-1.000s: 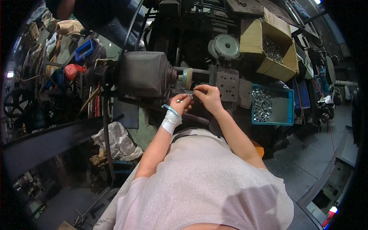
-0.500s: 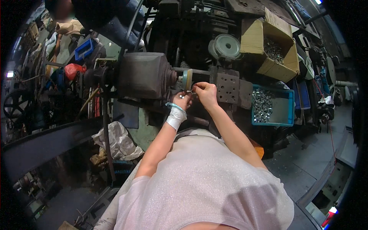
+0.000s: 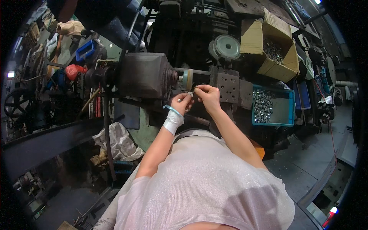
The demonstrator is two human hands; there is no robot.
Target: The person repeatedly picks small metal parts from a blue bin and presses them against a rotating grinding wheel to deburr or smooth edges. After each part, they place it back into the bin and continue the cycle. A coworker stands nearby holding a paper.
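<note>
Between my hands is a small shiny metal piece point(image 3: 191, 94), too small to name more exactly. My left hand point(image 3: 181, 102), with a white wrap and a pale blue band at the wrist, is closed around its near end. The pinched fingers of my right hand point(image 3: 207, 96) meet the piece from the other side. Just beyond my fingers stands a round wheel point(image 3: 187, 79), pale green with a tan rim, on the shaft of a dark motor housing point(image 3: 142, 76). Whether the piece touches the wheel I cannot tell; it appears apart.
To the right, a blue tray point(image 3: 283, 114) holds many shiny metal parts. Behind it an open cardboard box point(image 3: 252, 38) contains more. A perforated metal block point(image 3: 228, 87) sits beside my right hand, and a round grey disc point(image 3: 227, 46) lies farther back. Another person's dark clothing point(image 3: 109, 23) shows at upper left.
Both hands have drawn slightly back toward me, away from the wheel, with the metal piece between them. At upper left the other person has shifted.
</note>
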